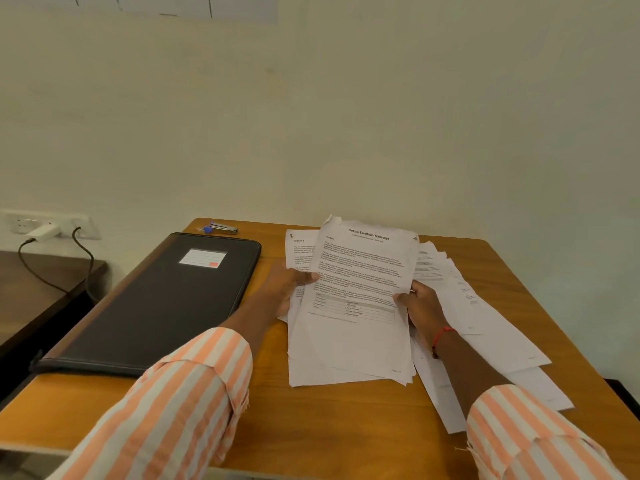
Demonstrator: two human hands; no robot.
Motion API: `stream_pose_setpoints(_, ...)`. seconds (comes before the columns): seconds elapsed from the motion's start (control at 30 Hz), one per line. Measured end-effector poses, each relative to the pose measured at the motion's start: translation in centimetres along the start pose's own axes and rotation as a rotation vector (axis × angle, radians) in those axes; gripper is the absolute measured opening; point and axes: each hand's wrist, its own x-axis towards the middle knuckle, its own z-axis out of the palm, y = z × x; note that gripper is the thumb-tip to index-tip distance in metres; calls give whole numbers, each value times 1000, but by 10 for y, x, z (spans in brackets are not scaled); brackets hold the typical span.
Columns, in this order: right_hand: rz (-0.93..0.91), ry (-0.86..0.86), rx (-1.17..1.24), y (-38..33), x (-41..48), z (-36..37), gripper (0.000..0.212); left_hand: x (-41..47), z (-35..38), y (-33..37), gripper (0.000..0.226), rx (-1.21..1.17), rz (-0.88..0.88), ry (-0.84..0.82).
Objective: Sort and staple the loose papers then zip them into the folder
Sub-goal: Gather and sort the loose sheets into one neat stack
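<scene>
Papers (356,289) are pinched at both side edges by left hand (280,289) and right hand (420,306) over the table (311,427), right of the folder (156,299); sheets are judged light, limp, slippery, best held near the edges.

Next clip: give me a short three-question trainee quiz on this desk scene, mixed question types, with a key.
1. True or false: the black zip folder with a white label lies open.
2. Which hands grip the printed white sheet headed "Sample Education Transcript"?
3. Where is the small blue-and-silver stapler? A on the folder; B on the brown wooden table, beyond the folder; C on that sheet.
Key: 1 false; 2 both, left hand and right hand; 3 B.
</scene>
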Motion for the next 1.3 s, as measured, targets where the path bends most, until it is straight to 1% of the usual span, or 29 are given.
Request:
stream_pose_setpoints(0.13, -5, -1, 13, -3, -5, 0, 30, -1, 0, -1, 45, 12, -23, 19)
stream_pose_setpoints(0.23, -69, 21, -57, -8, -9, 1, 24, -1, -3, -1, 41, 63, -22, 110)
stream_pose_setpoints(0.3, -186, 89, -214, -10, -12, -2, 17, -1, -2, 2, 41, 168, 19, 184)
stream_pose_setpoints(0.33, -245, 101, -376, -11, -13, -6, 14, -2, -2, 4, 41, 239, 46, 229)
stream_pose_setpoints(0.37, -288, 75, -626, -11, -13, -11, 13, -5, -1, 6, 39, 309, 79, 286)
stream_pose_setpoints(0.4, -279, 20, -918, -9, -14, -17, 30, -6, -1, 6, 34, 362, 123, 344)
stream_pose_setpoints(0.43, -238, -43, -1158, -6, -14, -22, 55, -6, -2, 7, 27, 406, 173, 395)
stream_pose_setpoints(0.47, -187, -83, -1282, -3, -12, -27, 77, -6, -4, 7, 21, 444, 203, 436)
stream_pose_setpoints(0.5, -155, -98, -1308, -2, -11, -29, 90, -8, -5, 6, 21, 480, 213, 471)
stream_pose_setpoints(0.53, -140, -102, -1292, -3, -8, -31, 95, -8, -6, 5, 24, 516, 217, 502)
stream_pose_setpoints(0.57, -136, -105, -1270, -2, -5, -33, 94, -8, -5, 1, 26, 544, 219, 526)
stream_pose_setpoints(0.6, -136, -113, -1261, -4, -3, -33, 88, -9, -5, -1, 27, 562, 231, 543)
stream_pose_setpoints(0.63, -146, -107, -1251, -4, -1, -33, 76, -9, -5, -5, 28, 574, 240, 558)
stream_pose_setpoints(0.7, -214, -36, -1186, -5, 0, -36, 42, -9, -3, -9, 29, 589, 236, 587)
stream_pose_setpoints(0.73, -255, 24, -1128, -6, -1, -36, 30, -8, -4, -10, 31, 590, 228, 590)
stream_pose_setpoints(0.77, -288, 93, -1054, -5, -2, -36, 24, -7, -5, -11, 34, 593, 219, 594)
stream_pose_setpoints(0.8, -305, 166, -958, -6, -3, -36, 24, -7, -5, -12, 37, 601, 208, 596)
stream_pose_setpoints(0.83, -314, 250, -839, -7, -4, -37, 28, -6, -6, -13, 40, 608, 203, 596)
stream_pose_setpoints(0.9, -277, 434, -582, -13, -8, -37, 36, -6, -9, -15, 44, 604, 211, 595)
stream_pose_setpoints(0.93, -237, 532, -463, -16, -11, -38, 37, -6, -11, -16, 44, 599, 211, 593)
stream_pose_setpoints(1.0, -193, 694, -275, -21, -14, -41, 33, -5, -15, -17, 47, 569, 215, 586)
stream_pose_setpoints(1.03, -203, 743, -224, -22, -15, -42, 30, -4, -17, -17, 48, 557, 213, 580)
stream_pose_setpoints(1.13, -274, 796, -226, -22, -17, -48, 26, -4, -17, -18, 46, 554, 215, 577)
stream_pose_setpoints(1.23, -320, 782, -303, -18, -16, -52, 31, -4, -16, -19, 46, 555, 216, 574)
stream_pose_setpoints(1.3, -336, 763, -349, -16, -15, -52, 31, -3, -16, -20, 48, 551, 213, 575)
